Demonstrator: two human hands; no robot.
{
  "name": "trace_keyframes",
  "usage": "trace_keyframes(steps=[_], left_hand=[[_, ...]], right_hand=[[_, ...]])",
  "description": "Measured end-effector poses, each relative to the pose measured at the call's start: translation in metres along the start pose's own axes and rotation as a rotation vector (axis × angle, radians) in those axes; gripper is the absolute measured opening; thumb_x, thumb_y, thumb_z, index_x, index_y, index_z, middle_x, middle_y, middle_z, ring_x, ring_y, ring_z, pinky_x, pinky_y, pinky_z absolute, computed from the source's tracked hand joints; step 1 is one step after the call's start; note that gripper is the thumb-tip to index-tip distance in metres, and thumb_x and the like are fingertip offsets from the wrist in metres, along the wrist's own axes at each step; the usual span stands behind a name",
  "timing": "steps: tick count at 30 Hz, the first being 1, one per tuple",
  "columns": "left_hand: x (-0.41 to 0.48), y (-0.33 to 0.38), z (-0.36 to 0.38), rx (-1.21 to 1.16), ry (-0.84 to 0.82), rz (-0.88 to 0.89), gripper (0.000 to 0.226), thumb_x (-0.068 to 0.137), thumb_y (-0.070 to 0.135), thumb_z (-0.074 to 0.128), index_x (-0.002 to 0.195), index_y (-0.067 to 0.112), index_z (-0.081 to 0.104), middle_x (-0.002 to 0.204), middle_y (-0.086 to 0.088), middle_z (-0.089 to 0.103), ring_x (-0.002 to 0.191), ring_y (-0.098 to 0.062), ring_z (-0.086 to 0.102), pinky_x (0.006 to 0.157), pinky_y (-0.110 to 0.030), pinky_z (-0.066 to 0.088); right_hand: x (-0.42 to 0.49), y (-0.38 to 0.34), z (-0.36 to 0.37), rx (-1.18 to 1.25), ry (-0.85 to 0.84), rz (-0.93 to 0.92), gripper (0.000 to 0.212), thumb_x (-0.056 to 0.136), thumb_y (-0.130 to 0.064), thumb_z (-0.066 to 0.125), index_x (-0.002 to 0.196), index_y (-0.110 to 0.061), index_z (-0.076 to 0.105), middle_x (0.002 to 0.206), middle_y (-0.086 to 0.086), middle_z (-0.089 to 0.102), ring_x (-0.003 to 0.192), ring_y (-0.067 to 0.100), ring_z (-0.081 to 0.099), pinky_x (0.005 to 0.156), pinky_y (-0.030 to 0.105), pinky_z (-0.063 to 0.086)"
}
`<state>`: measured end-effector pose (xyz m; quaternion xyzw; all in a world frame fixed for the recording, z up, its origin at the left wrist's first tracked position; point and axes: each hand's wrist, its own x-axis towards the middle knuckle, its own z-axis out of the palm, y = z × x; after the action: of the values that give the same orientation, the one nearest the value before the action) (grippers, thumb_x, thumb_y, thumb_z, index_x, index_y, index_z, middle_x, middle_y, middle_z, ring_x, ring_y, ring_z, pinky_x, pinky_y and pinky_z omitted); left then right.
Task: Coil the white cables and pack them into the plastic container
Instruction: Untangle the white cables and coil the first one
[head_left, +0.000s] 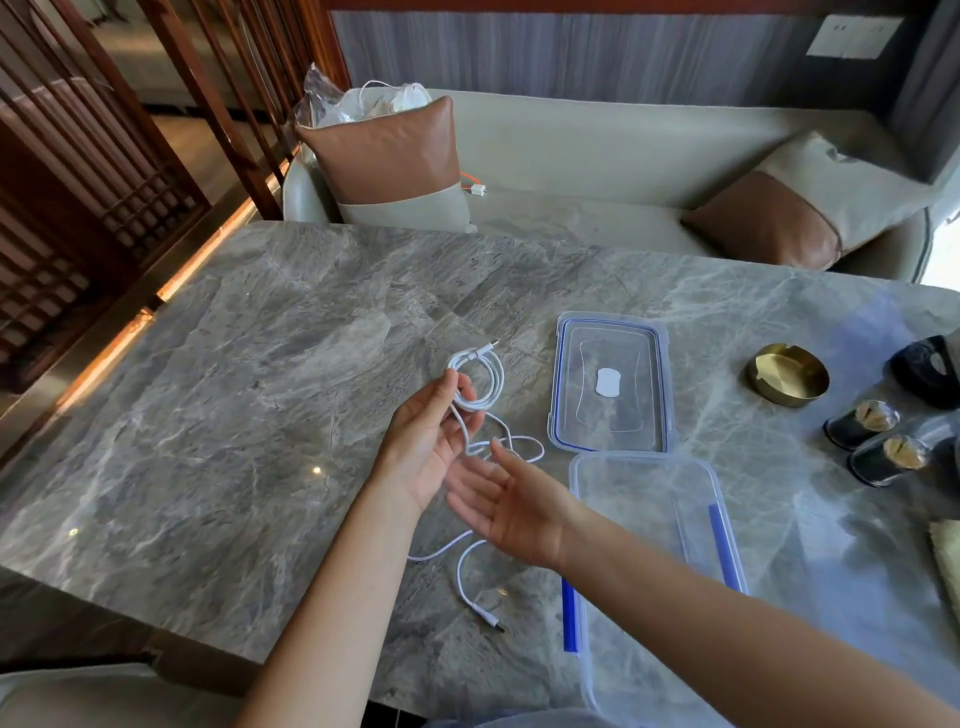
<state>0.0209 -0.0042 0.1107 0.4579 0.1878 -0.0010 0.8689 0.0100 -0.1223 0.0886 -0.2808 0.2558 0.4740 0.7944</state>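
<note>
My left hand (427, 440) holds a small coil of a white cable (483, 383) above the grey marble table (234, 395). The loose rest of the cable trails down past my palm to the table, and its plug end (491, 621) lies near the front edge. My right hand (511, 501) is palm up just below and to the right of the left, fingers spread, holding nothing; the loose cable runs just behind its fingertips. The clear plastic container (649, 525) with blue clips stands to the right of my hands. It looks empty. Its lid (610, 382) lies flat behind it.
A brass ashtray (788, 373) and two small dark jars (878, 441) stand at the table's right side. Behind the table is a sofa with brown cushions (387, 161); a clear bag (363, 101) with more white cables sits behind the left cushion.
</note>
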Motion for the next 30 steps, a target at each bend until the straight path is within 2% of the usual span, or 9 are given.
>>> trace_keyframes(steps=[2,5,10,15,18,21,25,28,30], left_hand=[[-0.002,0.0,-0.004,0.061,-0.027,-0.02,0.018,0.088,0.025,0.054,0.08,0.013,0.065,0.062,0.008,0.063,0.058,-0.008,0.061,0.064,-0.02,0.056],[-0.004,-0.001,-0.012,0.184,-0.037,-0.02,0.02,0.091,0.022,0.052,0.079,0.014,0.066,0.06,0.008,0.063,0.058,-0.006,0.062,0.065,-0.02,0.055],[-0.006,0.006,-0.024,0.422,-0.086,-0.05,0.022,0.091,0.023,0.052,0.075,0.018,0.067,0.059,0.011,0.065,0.06,0.001,0.061,0.061,-0.012,0.051],[-0.004,0.013,-0.026,0.483,-0.138,-0.062,0.027,0.091,0.021,0.052,0.07,0.017,0.068,0.057,0.008,0.064,0.058,-0.001,0.061,0.061,-0.014,0.052],[-0.001,0.012,-0.027,0.505,-0.183,-0.08,0.027,0.092,0.023,0.051,0.07,0.019,0.067,0.058,0.01,0.063,0.059,-0.001,0.06,0.062,-0.013,0.052],[-0.002,0.011,-0.03,0.486,-0.172,-0.102,0.027,0.092,0.025,0.052,0.07,0.02,0.067,0.059,0.01,0.062,0.06,-0.002,0.06,0.062,-0.014,0.052],[-0.003,0.01,-0.034,0.566,-0.171,-0.121,0.027,0.09,0.024,0.055,0.07,0.02,0.072,0.062,0.008,0.068,0.062,-0.001,0.064,0.063,-0.013,0.054],[-0.001,0.012,-0.032,0.668,-0.17,-0.121,0.019,0.091,0.02,0.055,0.079,0.018,0.071,0.069,0.005,0.074,0.065,-0.002,0.067,0.062,-0.013,0.053],[0.0,0.012,-0.031,0.791,-0.124,-0.047,0.01,0.089,0.018,0.059,0.085,0.017,0.069,0.081,-0.001,0.073,0.072,-0.008,0.064,0.066,-0.017,0.05]], right_hand=[[0.001,0.001,0.002,0.173,0.063,-0.123,0.02,0.093,-0.023,0.053,0.086,-0.006,0.06,0.072,0.008,0.073,0.061,0.015,0.072,0.061,0.031,0.059],[0.002,-0.001,0.0,0.194,0.135,-0.297,0.013,0.093,-0.012,0.052,0.084,-0.009,0.061,0.075,0.005,0.065,0.056,0.012,0.068,0.056,0.027,0.06],[-0.006,-0.013,0.005,-0.27,0.081,-0.551,0.02,0.095,-0.017,0.049,0.086,-0.017,0.067,0.066,-0.003,0.059,0.055,0.003,0.056,0.059,0.018,0.055],[-0.013,-0.02,0.005,-0.675,0.081,-0.698,0.024,0.097,-0.018,0.045,0.09,-0.014,0.068,0.068,-0.002,0.054,0.062,0.003,0.052,0.065,0.026,0.055],[-0.012,-0.023,0.004,-0.844,0.099,-0.779,0.021,0.095,-0.016,0.048,0.095,-0.011,0.068,0.071,0.007,0.046,0.069,0.01,0.048,0.069,0.032,0.051],[-0.01,-0.028,0.005,-0.91,0.072,-0.775,0.02,0.094,-0.013,0.05,0.093,-0.018,0.069,0.073,0.004,0.054,0.065,0.007,0.052,0.065,0.032,0.053],[-0.011,-0.035,0.0,-0.975,0.03,-0.713,0.016,0.092,-0.006,0.051,0.089,-0.007,0.066,0.068,-0.004,0.06,0.056,0.002,0.054,0.054,0.019,0.053],[-0.011,-0.042,-0.002,-0.99,-0.007,-0.69,0.015,0.092,-0.002,0.052,0.096,0.001,0.065,0.067,0.001,0.057,0.056,0.003,0.052,0.057,0.019,0.054],[-0.013,-0.045,-0.001,-0.999,-0.036,-0.673,0.015,0.091,-0.001,0.051,0.089,-0.003,0.066,0.061,-0.005,0.057,0.055,0.003,0.051,0.056,0.017,0.054]])
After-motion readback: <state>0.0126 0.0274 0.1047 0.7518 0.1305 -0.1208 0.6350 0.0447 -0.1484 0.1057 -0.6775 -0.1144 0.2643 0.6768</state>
